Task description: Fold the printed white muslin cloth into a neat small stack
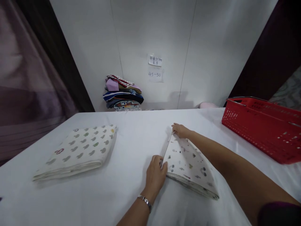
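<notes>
A white cloth with small printed figures (188, 163) lies folded in layers on the white-covered table (131, 141). My left hand (156, 172) grips its near left corner, thumb on top and fingers at the left edge. At the far corner, my right hand (180, 130) pinches the fabric, and the cloth rises slightly toward it. A bracelet (145, 202) circles my left wrist. Off to the left rests another folded white cloth with grey mushroom-like prints (84, 146), which neither hand touches.
A red plastic basket (261, 125) with metal handles stands on the right side of the table. Behind the far edge, a pile of folded fabrics (123, 94) leans near the wall. Paper notes (155, 69) hang on the wall, and a purplish curtain (30, 78) hangs at left.
</notes>
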{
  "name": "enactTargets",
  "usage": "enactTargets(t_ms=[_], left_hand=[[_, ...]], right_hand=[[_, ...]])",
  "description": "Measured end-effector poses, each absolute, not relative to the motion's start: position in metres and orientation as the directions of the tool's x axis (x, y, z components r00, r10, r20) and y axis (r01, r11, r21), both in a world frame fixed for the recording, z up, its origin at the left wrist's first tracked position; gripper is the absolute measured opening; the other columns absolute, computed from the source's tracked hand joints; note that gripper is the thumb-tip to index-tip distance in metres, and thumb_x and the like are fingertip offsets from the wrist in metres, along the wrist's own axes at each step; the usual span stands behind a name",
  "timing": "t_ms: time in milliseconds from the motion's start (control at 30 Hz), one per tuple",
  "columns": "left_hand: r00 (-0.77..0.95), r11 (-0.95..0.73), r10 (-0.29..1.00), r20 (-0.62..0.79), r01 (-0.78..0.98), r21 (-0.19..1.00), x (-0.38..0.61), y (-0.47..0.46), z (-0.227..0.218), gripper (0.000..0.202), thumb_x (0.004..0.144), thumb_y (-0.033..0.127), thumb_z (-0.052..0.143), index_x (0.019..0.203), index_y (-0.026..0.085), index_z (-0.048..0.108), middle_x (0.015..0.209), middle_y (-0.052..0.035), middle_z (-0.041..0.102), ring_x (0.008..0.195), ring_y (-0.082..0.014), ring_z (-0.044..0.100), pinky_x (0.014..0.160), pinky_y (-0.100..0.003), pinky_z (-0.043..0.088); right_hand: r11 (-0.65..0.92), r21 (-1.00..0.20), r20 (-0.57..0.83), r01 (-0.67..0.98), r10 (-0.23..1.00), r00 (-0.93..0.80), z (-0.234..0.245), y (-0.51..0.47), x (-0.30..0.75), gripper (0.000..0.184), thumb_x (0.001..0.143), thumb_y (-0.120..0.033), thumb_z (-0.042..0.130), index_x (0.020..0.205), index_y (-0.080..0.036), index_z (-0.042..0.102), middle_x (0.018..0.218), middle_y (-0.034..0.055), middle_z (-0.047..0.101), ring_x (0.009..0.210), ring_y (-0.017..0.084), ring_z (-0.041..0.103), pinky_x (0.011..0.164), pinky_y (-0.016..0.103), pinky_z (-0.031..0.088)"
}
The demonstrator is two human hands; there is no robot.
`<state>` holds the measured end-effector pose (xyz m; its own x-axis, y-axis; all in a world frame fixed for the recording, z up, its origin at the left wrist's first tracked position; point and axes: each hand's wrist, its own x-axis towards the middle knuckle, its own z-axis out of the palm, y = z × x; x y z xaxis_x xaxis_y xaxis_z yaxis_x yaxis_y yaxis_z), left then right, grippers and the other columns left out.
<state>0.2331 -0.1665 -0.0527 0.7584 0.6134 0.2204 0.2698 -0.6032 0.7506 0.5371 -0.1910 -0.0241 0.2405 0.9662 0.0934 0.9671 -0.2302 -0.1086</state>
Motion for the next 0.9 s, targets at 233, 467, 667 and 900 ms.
enactTargets(t_ms=[233,467,667,900], left_hand=[[0.762,-0.609,0.617,0.196,0.304,0.733,0.234,-0.166,-0.050,0.013,0.081,0.028,0.042,0.072,0.020,0.043,0.082,0.0004,0.049,0.070,-0.0129,0.048,0.065,-0.027,0.036],[0.756,-0.614,0.621,0.206,0.307,0.727,0.237,-0.165,-0.052,0.018,0.080,0.027,0.042,0.065,0.020,0.036,0.085,0.0005,0.049,0.071,-0.0123,0.048,0.065,-0.026,0.035],[0.758,-0.630,0.618,0.210,0.316,0.709,0.236,-0.164,-0.054,0.021,0.082,0.027,0.042,0.063,0.020,0.036,0.075,0.0013,0.047,0.068,-0.0126,0.047,0.062,-0.026,0.034],[0.753,-0.597,0.616,0.232,0.254,0.761,0.236,-0.163,-0.056,0.031,0.088,0.039,0.036,0.066,0.019,0.045,0.079,-0.0002,0.052,0.071,-0.0131,0.049,0.065,-0.026,0.036]], right_hand=[[-0.267,-0.201,0.142,0.943,0.944,0.297,-0.027,-0.189,0.535,0.019,0.076,-0.006,0.045,0.085,-0.018,0.057,0.104,0.0072,0.061,0.103,0.020,0.054,0.087,0.031,0.043],[-0.308,-0.254,0.155,0.917,0.923,0.353,-0.043,-0.188,0.533,0.023,0.080,-0.012,0.042,0.095,-0.018,0.058,0.103,0.0075,0.063,0.096,0.020,0.057,0.084,0.032,0.044],[-0.270,-0.241,0.135,0.932,0.942,0.307,-0.044,-0.187,0.532,0.036,0.080,-0.011,0.041,0.110,-0.022,0.059,0.128,0.0071,0.053,0.121,0.022,0.044,0.100,0.040,0.036],[-0.102,-0.158,0.076,0.982,0.990,0.115,-0.028,-0.196,0.521,0.035,0.074,-0.011,0.049,0.104,-0.022,0.064,0.134,0.0066,0.048,0.131,0.026,0.032,0.104,0.045,0.031]])
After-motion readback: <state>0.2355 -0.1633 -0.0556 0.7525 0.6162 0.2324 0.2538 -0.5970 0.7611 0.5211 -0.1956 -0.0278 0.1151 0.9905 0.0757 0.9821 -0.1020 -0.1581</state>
